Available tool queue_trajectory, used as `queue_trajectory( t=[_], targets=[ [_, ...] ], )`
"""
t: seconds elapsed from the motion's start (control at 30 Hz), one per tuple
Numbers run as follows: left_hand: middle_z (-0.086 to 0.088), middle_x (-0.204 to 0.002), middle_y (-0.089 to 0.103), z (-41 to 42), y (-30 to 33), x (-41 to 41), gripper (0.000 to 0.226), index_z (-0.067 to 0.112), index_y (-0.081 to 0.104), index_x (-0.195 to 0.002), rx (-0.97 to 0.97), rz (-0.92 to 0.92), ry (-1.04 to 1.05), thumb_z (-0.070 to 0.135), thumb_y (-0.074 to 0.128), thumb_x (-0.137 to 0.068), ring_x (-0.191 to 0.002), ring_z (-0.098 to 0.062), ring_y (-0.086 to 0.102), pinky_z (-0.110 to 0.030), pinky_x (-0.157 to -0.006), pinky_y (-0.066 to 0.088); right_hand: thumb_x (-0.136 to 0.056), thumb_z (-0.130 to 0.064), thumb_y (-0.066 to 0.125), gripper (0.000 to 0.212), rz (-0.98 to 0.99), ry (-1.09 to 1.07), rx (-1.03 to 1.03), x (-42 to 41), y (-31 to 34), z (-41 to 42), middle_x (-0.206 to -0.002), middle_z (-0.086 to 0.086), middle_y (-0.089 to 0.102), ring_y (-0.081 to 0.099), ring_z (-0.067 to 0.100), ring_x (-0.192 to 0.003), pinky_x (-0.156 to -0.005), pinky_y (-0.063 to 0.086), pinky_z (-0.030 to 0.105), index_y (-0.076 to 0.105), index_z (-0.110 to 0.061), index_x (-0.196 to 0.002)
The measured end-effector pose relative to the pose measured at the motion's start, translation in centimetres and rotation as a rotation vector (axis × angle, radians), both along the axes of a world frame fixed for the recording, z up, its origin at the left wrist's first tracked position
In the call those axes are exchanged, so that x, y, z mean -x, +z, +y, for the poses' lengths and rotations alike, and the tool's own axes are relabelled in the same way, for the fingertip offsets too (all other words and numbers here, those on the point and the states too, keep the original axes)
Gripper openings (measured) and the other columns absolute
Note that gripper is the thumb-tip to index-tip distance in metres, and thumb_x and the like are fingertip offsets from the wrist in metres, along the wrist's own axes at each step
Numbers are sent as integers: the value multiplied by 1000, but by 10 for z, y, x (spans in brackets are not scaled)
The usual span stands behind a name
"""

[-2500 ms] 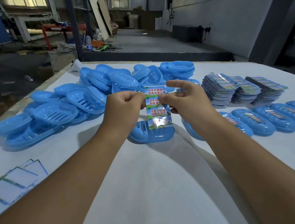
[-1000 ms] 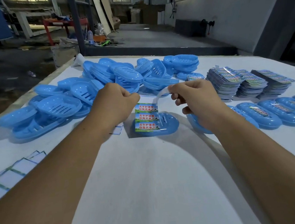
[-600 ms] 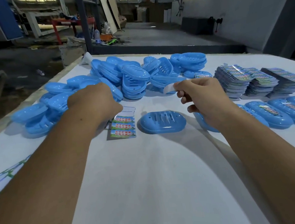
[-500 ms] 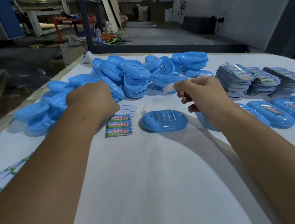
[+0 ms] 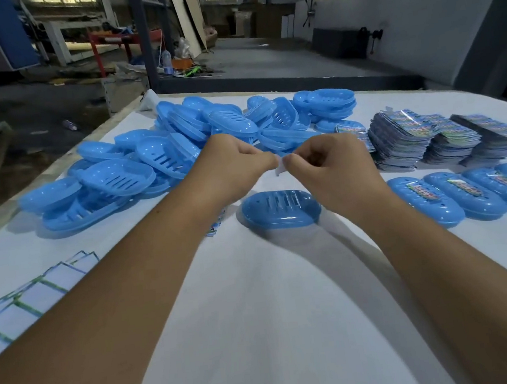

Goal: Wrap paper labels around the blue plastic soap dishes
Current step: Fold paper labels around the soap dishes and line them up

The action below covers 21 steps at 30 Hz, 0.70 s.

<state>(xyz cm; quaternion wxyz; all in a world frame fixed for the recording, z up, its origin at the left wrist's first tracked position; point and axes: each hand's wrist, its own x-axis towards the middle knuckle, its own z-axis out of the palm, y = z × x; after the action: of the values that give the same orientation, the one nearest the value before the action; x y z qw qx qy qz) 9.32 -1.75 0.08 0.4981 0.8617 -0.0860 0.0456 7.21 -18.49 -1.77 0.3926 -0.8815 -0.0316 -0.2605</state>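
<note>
A closed blue soap dish (image 5: 281,209) lies bare on the white table (image 5: 262,333) in front of me. Above it my left hand (image 5: 230,169) and my right hand (image 5: 335,170) meet, both pinching a small white strip (image 5: 280,168) between their fingertips. A printed paper label (image 5: 216,226) lies flat on the table left of the dish, mostly hidden under my left forearm. At the right stands a row of labelled soap dishes (image 5: 455,200).
A heap of loose blue soap dish halves (image 5: 154,168) fills the far left of the table. Stacks of printed labels (image 5: 429,140) sit at the far right. White backing sheets (image 5: 27,299) lie at the near left edge. Beyond the table is workshop floor.
My left hand left the label lying beside the dish and rose to meet my right hand. Both now pinch the white strip that my right hand peeled off.
</note>
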Motion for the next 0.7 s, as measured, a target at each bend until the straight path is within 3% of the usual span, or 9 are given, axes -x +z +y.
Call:
queue_trajectory(
  t=[0.07, 0.17, 0.27, 0.33, 0.43, 0.57, 0.63, 0.7],
  targets=[
    [17, -56, 67, -3, -3, 2, 19, 25, 80, -76, 25, 21, -27, 44, 80, -78, -54, 9, 56, -10, -48, 38, -82, -28, 71, 24, -1, 13, -16, -1, 0, 0, -49, -14, 53, 43, 3, -48, -48, 31, 11, 66, -17, -62],
    [17, -51, 63, -5, -5, 5, 17, 25, 80, -77, 41, 28, -53, 41, 77, -81, -55, 10, 57, -10, -49, 37, -81, -28, 72, 21, 7, 23, -37, -1, 0, -2, -50, -13, 54, 42, 3, -48, -48, 32, 13, 68, -16, -64],
    [13, -76, 75, -6, -6, 5, 14, 30, 80, -75, 51, 34, -55, 42, 76, -82, -85, 1, 67, -18, -63, 42, -81, -26, 72, 20, 28, 26, -46, 0, 2, -2, -49, -13, 55, 43, 2, -46, -46, 32, 11, 70, -18, -64],
    [12, -80, 76, -5, -6, 6, 12, 34, 79, -74, 51, 37, -53, 41, 75, -82, -91, -4, 68, -21, -67, 44, -81, -26, 71, 18, 45, 31, -49, 1, 2, -1, -48, -14, 55, 43, 2, -45, -45, 32, 10, 72, -18, -65],
    [8, -86, 77, -4, -6, 6, 10, 34, 79, -76, 51, 52, -56, 41, 75, -83, -93, -8, 67, -23, -70, 46, -81, -27, 70, 17, 72, 62, -82, 2, 2, -3, -49, -10, 56, 41, 2, -44, -44, 33, 13, 73, -17, -68],
    [10, -85, 73, -2, -3, 4, 12, 30, 80, -81, 50, 85, -44, 41, 77, -82, -90, -6, 63, -24, -67, 43, -88, -31, 72, 22, 72, 136, -68, 5, 3, -4, -61, 7, 65, 46, 11, -50, -50, 40, 29, 76, -15, -72],
    [11, -86, 71, -2, -2, 4, 22, 27, 80, -88, 62, 89, -18, 47, 78, -79, -87, -2, 60, -23, -65, 40, -95, -34, 66, 26, 72, 164, -49, 6, 4, -3, -68, -4, 73, 58, 7, -54, -51, 47, 27, 78, -23, -74],
    [14, -83, 70, -1, -2, 2, 30, 26, 80, -91, 70, 80, 5, 51, 79, -76, -82, 2, 58, -22, -63, 39, -100, -34, 59, 30, 70, 174, -55, 6, 5, -2, -73, -15, 75, 64, -1, -61, -50, 46, 17, 78, -26, -78]
  ],
)
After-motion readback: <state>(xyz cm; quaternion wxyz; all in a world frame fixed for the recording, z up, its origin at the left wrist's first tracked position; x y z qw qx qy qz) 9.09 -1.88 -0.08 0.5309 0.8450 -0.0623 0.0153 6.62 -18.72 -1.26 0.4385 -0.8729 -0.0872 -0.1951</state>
